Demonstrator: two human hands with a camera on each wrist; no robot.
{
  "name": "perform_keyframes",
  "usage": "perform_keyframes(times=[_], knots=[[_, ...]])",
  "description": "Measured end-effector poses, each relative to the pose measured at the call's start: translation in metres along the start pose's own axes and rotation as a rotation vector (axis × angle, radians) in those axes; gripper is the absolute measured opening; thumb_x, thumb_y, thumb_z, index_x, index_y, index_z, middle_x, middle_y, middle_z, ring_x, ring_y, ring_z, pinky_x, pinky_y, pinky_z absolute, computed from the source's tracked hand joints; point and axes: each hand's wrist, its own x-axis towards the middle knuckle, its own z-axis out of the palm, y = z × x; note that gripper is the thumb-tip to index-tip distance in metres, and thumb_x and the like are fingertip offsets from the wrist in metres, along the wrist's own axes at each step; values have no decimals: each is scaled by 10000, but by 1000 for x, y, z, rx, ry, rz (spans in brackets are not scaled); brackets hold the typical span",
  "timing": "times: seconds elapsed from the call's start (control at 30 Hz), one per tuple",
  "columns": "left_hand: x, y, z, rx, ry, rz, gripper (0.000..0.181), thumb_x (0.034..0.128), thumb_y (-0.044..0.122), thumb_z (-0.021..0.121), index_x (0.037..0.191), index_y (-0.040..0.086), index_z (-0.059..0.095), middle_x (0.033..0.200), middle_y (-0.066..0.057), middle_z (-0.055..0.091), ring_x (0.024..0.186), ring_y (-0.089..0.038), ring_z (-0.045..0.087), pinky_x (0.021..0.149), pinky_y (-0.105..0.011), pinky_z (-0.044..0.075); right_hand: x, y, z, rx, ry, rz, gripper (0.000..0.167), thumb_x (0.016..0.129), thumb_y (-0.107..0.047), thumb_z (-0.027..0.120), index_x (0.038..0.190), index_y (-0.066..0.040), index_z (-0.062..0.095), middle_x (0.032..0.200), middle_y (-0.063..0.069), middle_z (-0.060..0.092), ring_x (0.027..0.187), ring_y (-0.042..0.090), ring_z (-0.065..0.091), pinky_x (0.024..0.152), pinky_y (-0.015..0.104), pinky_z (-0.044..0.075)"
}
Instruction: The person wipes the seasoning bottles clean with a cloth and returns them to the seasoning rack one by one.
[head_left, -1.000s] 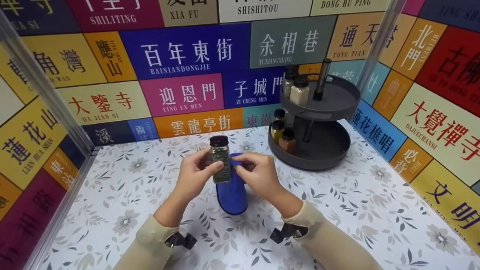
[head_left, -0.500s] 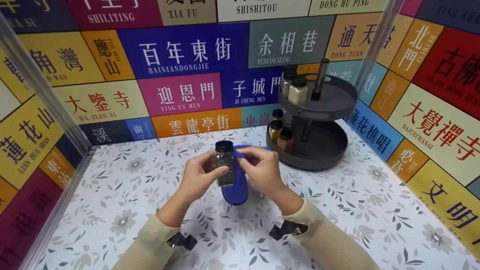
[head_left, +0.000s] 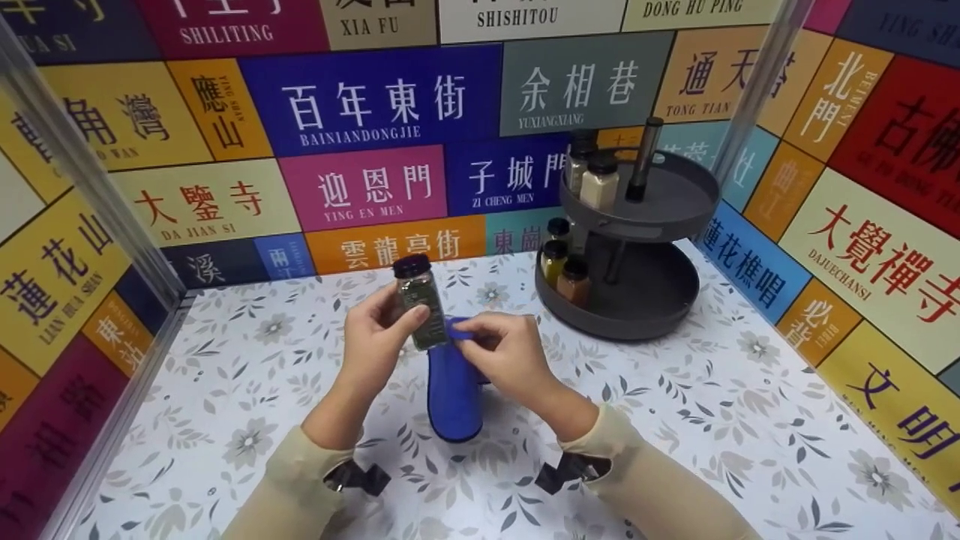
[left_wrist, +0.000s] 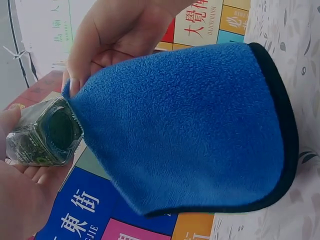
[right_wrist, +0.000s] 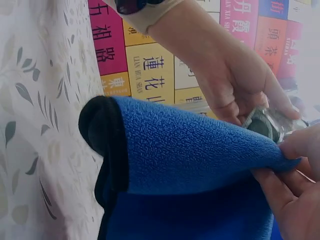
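A clear glass jar point(head_left: 423, 304) with dark green contents and a dark lid is gripped by my left hand point(head_left: 373, 337), thumb across its front, tilted with its top to the left. My right hand point(head_left: 510, 349) pinches the upper end of a blue cloth point(head_left: 454, 394) beside the jar's lower part. In the left wrist view the cloth point(left_wrist: 185, 130) hangs from the right fingers and its edge meets the base of the jar point(left_wrist: 47, 132). The right wrist view shows the cloth point(right_wrist: 185, 150) folded, with a black border, and the jar partly hidden behind it.
A dark two-tier round stand point(head_left: 622, 326) is at the back right. Two jars, one a pale-filled jar point(head_left: 599, 184), stand on its upper tier; several more, including a brown-filled jar point(head_left: 574, 283), are on the lower. Printed panels point(head_left: 375, 97) surround the floral-patterned tabletop point(head_left: 300, 300).
Over the last half second the jar has moved left and up and tilted to the left. The cloth and both hands have also shifted left, with both holds kept.
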Motion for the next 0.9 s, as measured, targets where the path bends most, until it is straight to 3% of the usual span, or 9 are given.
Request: perform_keyframes(times=[0.27, 0.43, 0.57, 0.67, 0.8, 0.9], knots=[[-2, -4, 10, 73, -20, 43, 404, 919, 129, 831, 1302, 43, 737, 1017, -133, 776, 885, -158, 733, 795, -249, 630, -3, -7, -7, -35, 86, -116, 261, 840, 88, 774, 1016, -85, 859, 974, 66, 825, 692, 84, 689, 608, 191, 559], [-4, -9, 16, 120, -79, 34, 382, 886, 147, 868, 1240, 51, 760, 912, -109, 751, 805, -147, 695, 741, -232, 609, 1, -8, -14, -37, 136, -163, 272, 847, 97, 769, 1031, -83, 858, 972, 81, 823, 640, 67, 637, 591, 160, 522], [-7, -13, 20, 144, -159, 43, 305, 875, 157, 878, 1150, 73, 775, 865, -67, 738, 768, -132, 697, 713, -236, 607, 6, -7, -19, 5, 180, -178, 243, 863, 108, 764, 1028, -49, 849, 972, 107, 818, 705, 78, 684, 622, 168, 565], [-8, -14, 22, 197, -185, 64, 228, 877, 196, 879, 1046, 95, 764, 810, -33, 694, 709, -111, 644, 659, -221, 557, 9, -5, -21, 19, 201, -184, 231, 867, 113, 763, 1023, -37, 845, 966, 111, 815, 767, 85, 718, 656, 184, 595], [-9, -11, 20, 223, -130, 83, 242, 875, 211, 882, 1053, 92, 771, 816, -36, 703, 715, -115, 638, 663, -219, 557, 9, -4, -19, 8, 180, -199, 248, 852, 120, 758, 1021, -40, 847, 966, 114, 815, 769, 91, 729, 654, 207, 605], [-9, -8, 16, 220, -64, 86, 294, 877, 214, 882, 1118, 78, 783, 845, -54, 730, 739, -133, 661, 682, -228, 578, 6, -4, -14, -10, 141, -213, 265, 845, 114, 752, 1021, -57, 852, 944, 102, 815, 655, 76, 663, 583, 188, 547]])
